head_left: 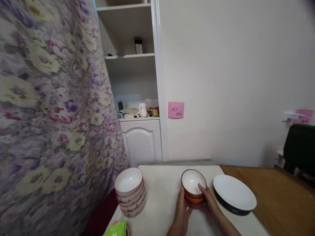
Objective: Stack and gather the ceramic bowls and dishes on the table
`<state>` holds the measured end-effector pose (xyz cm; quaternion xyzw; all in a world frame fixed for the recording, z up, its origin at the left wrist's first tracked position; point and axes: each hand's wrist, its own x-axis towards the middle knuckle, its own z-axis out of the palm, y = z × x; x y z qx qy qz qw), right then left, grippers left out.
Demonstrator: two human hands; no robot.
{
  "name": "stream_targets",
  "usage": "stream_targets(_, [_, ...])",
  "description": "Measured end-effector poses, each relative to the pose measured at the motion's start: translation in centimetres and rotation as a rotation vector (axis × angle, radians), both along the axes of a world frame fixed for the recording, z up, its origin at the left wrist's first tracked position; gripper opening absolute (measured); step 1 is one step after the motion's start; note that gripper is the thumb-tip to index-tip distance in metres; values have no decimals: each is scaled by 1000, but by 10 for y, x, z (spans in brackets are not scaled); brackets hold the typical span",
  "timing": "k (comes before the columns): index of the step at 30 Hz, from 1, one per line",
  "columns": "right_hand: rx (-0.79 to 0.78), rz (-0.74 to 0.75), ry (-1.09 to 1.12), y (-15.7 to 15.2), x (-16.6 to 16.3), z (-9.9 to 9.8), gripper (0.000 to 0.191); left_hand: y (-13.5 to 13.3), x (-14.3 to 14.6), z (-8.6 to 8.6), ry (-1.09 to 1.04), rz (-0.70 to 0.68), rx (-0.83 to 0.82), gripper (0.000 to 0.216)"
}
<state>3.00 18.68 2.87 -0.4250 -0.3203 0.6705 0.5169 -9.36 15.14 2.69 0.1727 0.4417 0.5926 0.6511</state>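
A short stack of small bowls (194, 182), white inside with a dark rim and orange outside, is between my hands over the white table. At its bottom a reddish-pink bowl or base shows partly behind my fingers. My left hand (181, 207) wraps the stack's left side, its fingers reaching underneath. On the right side, my right hand (209, 200) grips it with the thumb over the top bowl's rim. Whether the stack touches the table I cannot tell.
To the left stands a taller stack of white bowls with red rims (130, 183). White plates with dark undersides (235, 192) lie right of my hands. A bright green item (116, 228) sits at the near left edge. Beyond are a wooden surface (278, 196), floral curtain (61, 114) and shelves.
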Motion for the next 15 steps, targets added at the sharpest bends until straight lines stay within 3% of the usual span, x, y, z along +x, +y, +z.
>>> stream_targets(9, [-5, 138, 74, -35, -104, -13, 81, -72, -83, 3, 110, 290, -83, 57])
stream_targets(15, [77, 161, 96, -48, -140, -12, 77, -91, -108, 8, 174, 378, -85, 54])
